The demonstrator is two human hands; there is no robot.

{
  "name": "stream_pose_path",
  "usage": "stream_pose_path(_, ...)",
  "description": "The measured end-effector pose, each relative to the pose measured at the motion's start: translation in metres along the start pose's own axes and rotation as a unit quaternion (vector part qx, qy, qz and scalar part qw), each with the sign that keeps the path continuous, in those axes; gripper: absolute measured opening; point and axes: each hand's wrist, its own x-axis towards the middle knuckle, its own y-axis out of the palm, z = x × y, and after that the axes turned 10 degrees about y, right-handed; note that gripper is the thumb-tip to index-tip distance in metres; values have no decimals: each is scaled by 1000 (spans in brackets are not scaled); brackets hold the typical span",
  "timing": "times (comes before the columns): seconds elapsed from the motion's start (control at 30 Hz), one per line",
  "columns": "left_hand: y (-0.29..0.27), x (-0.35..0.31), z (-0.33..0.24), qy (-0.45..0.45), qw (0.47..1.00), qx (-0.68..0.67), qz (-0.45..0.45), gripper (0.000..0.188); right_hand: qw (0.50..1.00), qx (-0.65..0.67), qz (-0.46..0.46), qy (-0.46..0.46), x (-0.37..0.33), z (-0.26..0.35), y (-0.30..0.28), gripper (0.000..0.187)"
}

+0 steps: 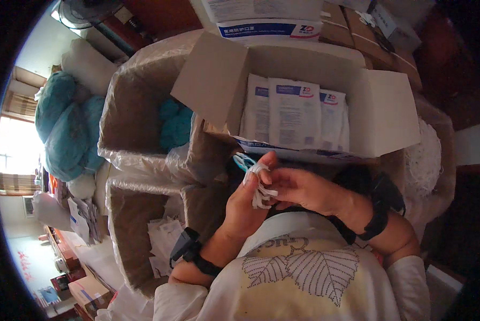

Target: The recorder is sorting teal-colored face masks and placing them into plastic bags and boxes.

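Note:
In front of my chest my left hand (245, 206) is closed on a small bundle of thin white cords (261, 195). A light-blue and white loop (243, 161) sticks out past its fingertips. My right hand (306, 190) meets it from the right, fingers bent in and pressed together against the bundle; what exactly they pinch is partly hidden. Just beyond both hands stands an open white carton (392, 115) with its side flaps spread. Flat white printed packets (294, 115) stand upright inside it.
Left of the carton, a plastic-lined box (138, 125) holds teal bundles (175, 123). Nearer, another lined box (138, 214) contains white packets (165, 238). Teal sacks (68, 139) are piled at far left. White cords (424, 160) fill a bag at right. Cartons (269, 29) stand behind.

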Motion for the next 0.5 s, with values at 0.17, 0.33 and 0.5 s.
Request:
stream_pose_path(0.17, 0, -1, 6, -16, 996, 82, 30, 26, 978, -176, -59, -97, 9, -12, -8, 22)
stream_pose_path(0.33, -1, 0, 11, 9, 995, 100, 21, 30, 954, -276, -65, -96, -3, 5, -6, 13)
stream_pose_path(0.5, -8, -7, 11, -25, 998, 58, 28, 40, 984, -176, -6, -8, -7, 6, -11, 11)
